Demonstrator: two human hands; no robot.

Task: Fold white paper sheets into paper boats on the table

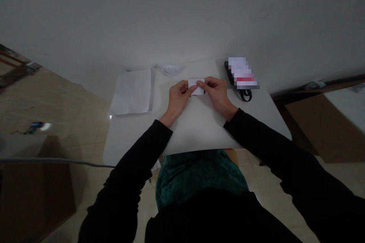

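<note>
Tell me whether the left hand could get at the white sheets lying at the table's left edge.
Probably yes: the white sheets lie just left of the left hand with bare table between, though that hand pinches the small folded paper.

The small white paper (196,85) shows only its upper part; both ends sit behind the fingers of the left grip (178,100) and the right grip (218,95), so its folds cannot be told. Just beyond the right grip, a dark object (242,73) is blotted into blurred white and red blocks, its label unreadable. Beyond the left grip, a pale crumpled thing (169,69) is too dim to identify. Nearer than both grips, sleeves and body hide the near edge of the counter (199,129)
</note>
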